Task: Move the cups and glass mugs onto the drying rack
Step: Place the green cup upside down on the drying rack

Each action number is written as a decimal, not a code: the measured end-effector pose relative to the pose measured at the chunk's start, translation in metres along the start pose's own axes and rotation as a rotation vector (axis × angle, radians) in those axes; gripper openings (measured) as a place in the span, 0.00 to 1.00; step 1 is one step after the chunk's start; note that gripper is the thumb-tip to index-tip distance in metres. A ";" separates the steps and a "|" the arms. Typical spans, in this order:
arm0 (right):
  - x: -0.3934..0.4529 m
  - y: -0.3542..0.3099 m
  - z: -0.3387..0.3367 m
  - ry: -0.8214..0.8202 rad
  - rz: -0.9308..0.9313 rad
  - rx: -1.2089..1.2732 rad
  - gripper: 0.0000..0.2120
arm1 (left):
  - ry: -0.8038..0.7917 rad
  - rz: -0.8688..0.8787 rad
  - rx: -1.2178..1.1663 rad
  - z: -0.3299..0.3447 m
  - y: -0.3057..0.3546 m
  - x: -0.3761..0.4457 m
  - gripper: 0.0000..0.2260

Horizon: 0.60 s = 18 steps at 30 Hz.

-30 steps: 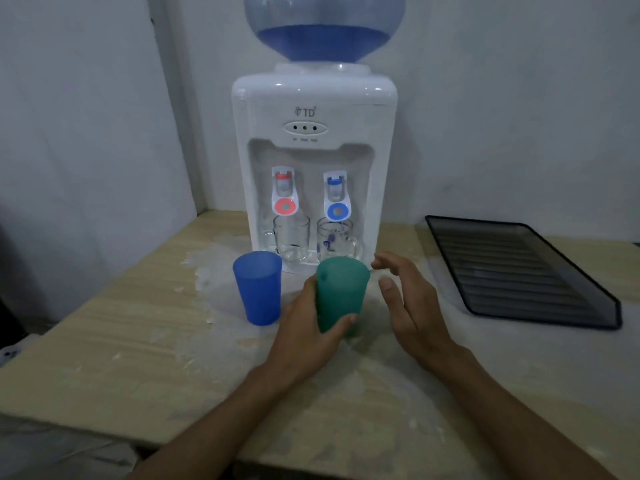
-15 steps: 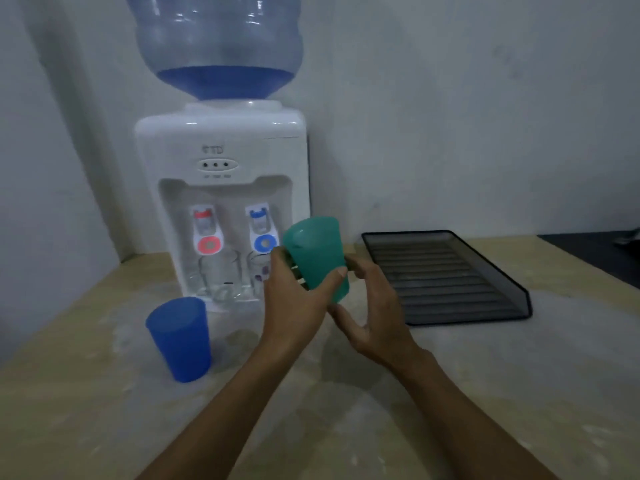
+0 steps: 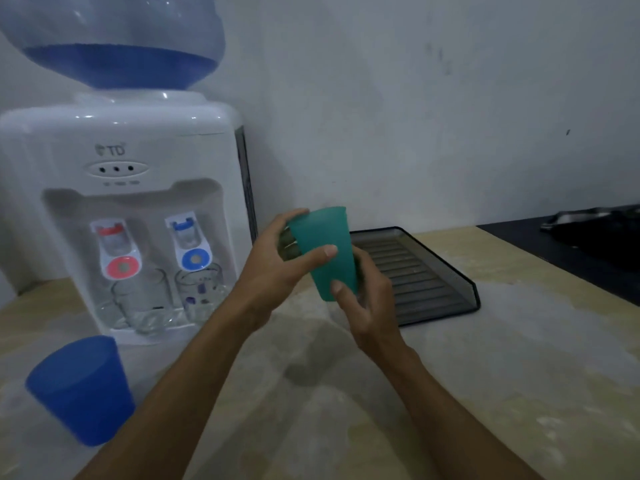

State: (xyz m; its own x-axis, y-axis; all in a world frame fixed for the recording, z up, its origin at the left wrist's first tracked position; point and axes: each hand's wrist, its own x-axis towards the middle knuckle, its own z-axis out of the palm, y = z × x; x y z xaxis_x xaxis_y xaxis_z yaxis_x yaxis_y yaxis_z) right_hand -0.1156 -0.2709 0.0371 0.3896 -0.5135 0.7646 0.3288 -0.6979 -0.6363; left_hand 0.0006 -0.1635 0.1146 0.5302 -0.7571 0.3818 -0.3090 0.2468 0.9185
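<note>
Green cup [image 3: 323, 251] lifted higher, both hands [image 3: 277, 271] [image 3: 367, 303] grasping it, partly hiding the drying rack [image 3: 426, 275]

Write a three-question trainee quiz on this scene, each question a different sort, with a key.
1. True or false: the green cup stands on the drying rack.
2. Which hands touch the green cup? A) left hand only B) right hand only C) both
3. Fill in: two glass mugs sit under the taps of the water ____, with the blue cup in front of it.

Key: 1 false, it is held in the air; 2 C; 3 dispenser.
</note>
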 end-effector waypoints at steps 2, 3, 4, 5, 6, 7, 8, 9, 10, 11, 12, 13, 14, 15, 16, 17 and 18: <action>0.001 0.002 0.001 0.032 0.014 -0.037 0.23 | -0.014 0.011 0.013 0.002 0.004 0.007 0.33; 0.002 0.003 0.002 0.052 0.014 -0.079 0.24 | -0.012 0.023 0.022 0.005 0.005 0.009 0.33; 0.002 0.003 0.003 0.070 0.011 -0.120 0.26 | -0.011 0.037 0.032 0.007 0.007 0.010 0.32; 0.002 0.005 0.004 0.087 0.004 -0.161 0.28 | -0.016 0.052 0.044 0.010 0.007 0.012 0.33; 0.001 0.007 0.005 0.106 -0.001 -0.197 0.30 | -0.021 0.069 0.064 0.013 0.006 0.013 0.33; 0.001 0.009 0.006 0.128 -0.001 -0.230 0.31 | -0.023 0.088 0.089 0.016 0.003 0.014 0.34; 0.001 0.013 0.005 0.149 0.000 -0.257 0.31 | -0.022 0.110 0.117 0.019 0.001 0.014 0.35; 0.000 0.016 0.004 0.167 0.001 -0.285 0.31 | -0.016 0.132 0.141 0.023 -0.004 0.015 0.36; 0.000 0.019 0.004 0.179 0.003 -0.314 0.31 | -0.008 0.152 0.151 0.026 -0.008 0.016 0.36; -0.001 0.021 0.003 0.185 0.009 -0.338 0.31 | 0.003 0.170 0.157 0.028 -0.014 0.017 0.37; -0.002 0.024 0.003 0.189 0.021 -0.357 0.31 | 0.016 0.180 0.154 0.030 -0.020 0.018 0.37; -0.002 0.025 0.002 0.191 0.041 -0.369 0.32 | 0.032 0.189 0.144 0.032 -0.026 0.019 0.37; -0.002 0.026 0.002 0.195 0.067 -0.377 0.32 | 0.049 0.191 0.125 0.034 -0.034 0.019 0.37; -0.001 0.027 0.001 0.205 0.097 -0.386 0.32 | 0.074 0.185 0.105 0.035 -0.041 0.019 0.36; -0.001 0.029 -0.001 0.224 0.126 -0.397 0.31 | 0.109 0.168 0.087 0.036 -0.048 0.019 0.35; 0.001 0.031 -0.003 0.248 0.149 -0.411 0.31 | 0.153 0.139 0.066 0.037 -0.057 0.020 0.34; 0.002 0.034 -0.006 0.279 0.170 -0.422 0.30 | 0.202 0.111 0.046 0.036 -0.065 0.020 0.32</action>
State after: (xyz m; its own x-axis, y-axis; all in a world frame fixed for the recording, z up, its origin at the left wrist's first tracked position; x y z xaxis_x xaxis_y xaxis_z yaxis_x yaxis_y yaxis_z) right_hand -0.1088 -0.2987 0.0181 0.1442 -0.7097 0.6896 -0.1161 -0.7042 -0.7005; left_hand 0.0031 -0.2165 0.0587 0.6367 -0.5889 0.4978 -0.4080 0.2906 0.8655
